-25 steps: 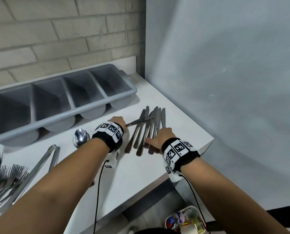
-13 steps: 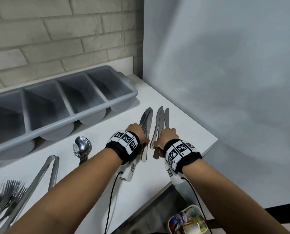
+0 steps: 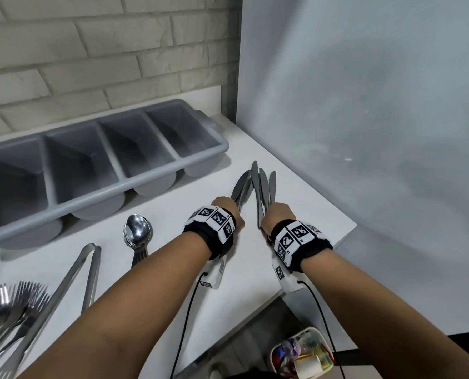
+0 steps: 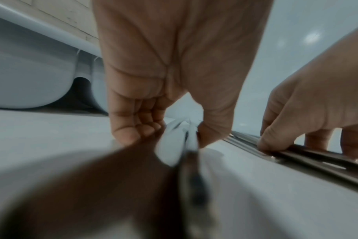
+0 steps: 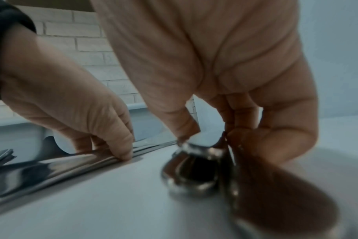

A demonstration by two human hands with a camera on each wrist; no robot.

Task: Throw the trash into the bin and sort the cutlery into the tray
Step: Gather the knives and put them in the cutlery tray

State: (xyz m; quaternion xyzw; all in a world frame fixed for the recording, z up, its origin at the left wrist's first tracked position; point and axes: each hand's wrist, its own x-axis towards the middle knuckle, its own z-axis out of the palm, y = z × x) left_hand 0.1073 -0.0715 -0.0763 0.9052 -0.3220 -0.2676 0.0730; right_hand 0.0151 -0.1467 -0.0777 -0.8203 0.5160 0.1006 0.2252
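We see the left hand (image 3: 229, 207) curled around the handles of one bunch of knives (image 3: 240, 188) low on the white counter (image 3: 173, 231), thumb and fingers (image 4: 133, 129) pinching them, while the right hand (image 3: 278, 214) pinches the handles of a second bunch of knives (image 3: 263, 184) just beside it at three o'clock. Both bunches point towards twelve o'clock with their blades fanned over the counter, near the grey tray (image 3: 135, 173), which lies at about ten o'clock from the hands with its four compartments open. At eight o'clock we find stacked spoons (image 3: 136, 233), tongs (image 3: 88, 272) and a heap of forks (image 3: 12, 305), and the bin (image 3: 301, 354) stands on the floor at five o'clock.
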